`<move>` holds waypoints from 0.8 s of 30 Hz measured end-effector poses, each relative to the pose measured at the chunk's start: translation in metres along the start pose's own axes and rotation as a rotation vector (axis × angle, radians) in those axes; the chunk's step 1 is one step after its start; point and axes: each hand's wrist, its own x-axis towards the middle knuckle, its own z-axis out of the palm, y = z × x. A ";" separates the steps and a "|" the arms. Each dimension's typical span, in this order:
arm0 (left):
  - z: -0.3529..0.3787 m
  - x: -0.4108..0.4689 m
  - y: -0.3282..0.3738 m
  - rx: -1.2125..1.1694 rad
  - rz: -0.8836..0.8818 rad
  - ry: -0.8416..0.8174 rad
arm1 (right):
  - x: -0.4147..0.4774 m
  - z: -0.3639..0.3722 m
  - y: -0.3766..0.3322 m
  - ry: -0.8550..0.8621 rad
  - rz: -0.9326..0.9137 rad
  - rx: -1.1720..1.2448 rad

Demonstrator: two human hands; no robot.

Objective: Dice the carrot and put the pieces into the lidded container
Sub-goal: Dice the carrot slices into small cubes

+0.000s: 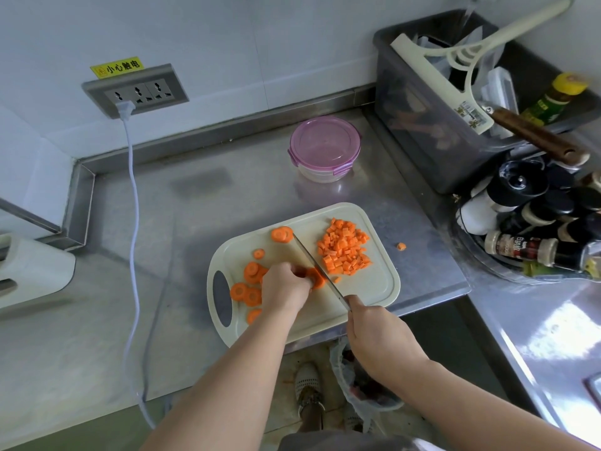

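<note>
A pale cutting board (374,288) lies on the steel counter. A heap of diced carrot (344,250) sits on its right half. Round carrot slices (248,281) lie on its left half, and a small stack (282,234) sits near the far edge. My left hand (284,286) holds a few carrot slices (317,278) down with curled fingers. My right hand (374,330) grips the handle of a knife (313,260), whose blade rests against those slices. The round container with a closed purple lid (325,144) stands behind the board.
One carrot bit (401,246) lies on the counter right of the board. A grey bin (432,102) with utensils and a rack of spice bottles (533,229) crowd the right. A white cable (133,222) hangs from the wall socket (136,91) at the left.
</note>
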 end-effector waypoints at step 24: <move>-0.001 -0.004 0.003 0.008 0.004 0.006 | 0.002 -0.001 0.006 0.068 -0.023 0.077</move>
